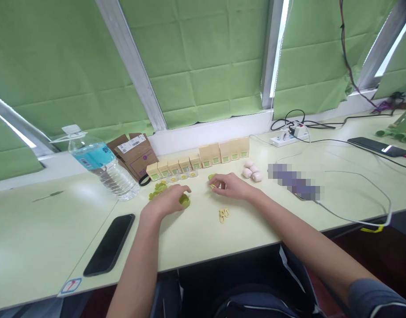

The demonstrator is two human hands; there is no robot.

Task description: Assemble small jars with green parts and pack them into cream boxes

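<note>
Several yellow loops (223, 215) lie loose on the bench (192, 234), apparently left to handle. The right hand (234, 186) seems to grip a green piece (212, 176); I cannot tell the left hand's (168, 200) grip beside the green cup (185, 202).

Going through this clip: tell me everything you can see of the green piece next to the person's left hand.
The green piece is small and yellow-green, with a rounded outline and what seems a hollow, cup-like face. It looks like moulded plastic. It is at the fingers of the left hand, which partly hide it, over the pale tabletop; whether it is gripped or merely touched is unclear. Finer detail is too small to make out.
</note>
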